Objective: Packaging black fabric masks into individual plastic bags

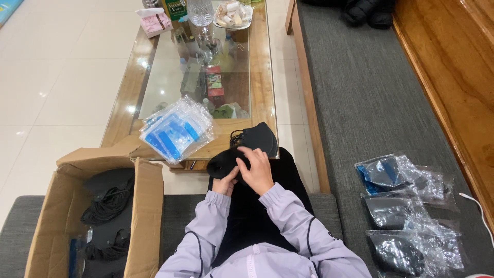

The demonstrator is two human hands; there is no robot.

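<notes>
1. At the near edge of the worktop [267, 77], both hands met over a stack of black masks [247, 146] that lay half on the glass and half over the person's lap.
2. The right hand [256, 170] lay on top, its fingers [246, 153] curled and pinching the upper mask at its middle.
3. The left hand [225, 184] sat underneath and just beside the right, closed on the lower end of the stack; most of it was hidden by the masks.
4. Both wrists came out of pale lilac sleeves [288, 211], close together above the dark lap.
5. A pile of clear bags [177, 128] with blue inserts lay near the worktop's near left corner, just beside the masks and overhanging the edge.
6. At the far edge of the worktop stood a glass jar [199, 13], a dish of small items [233, 14] and a pink box [156, 23].
7. An open carton [149, 206] stood to the person's left, with black masks and loose ear loops [108, 203] inside.
8. Three filled clear bags [406, 211] lay on the grey sofa seat [360, 92] to the person's right, well apart from the hands.
9. A white cable [476, 206] ran beside those bags, near the sofa's wooden back [453, 67].
</notes>
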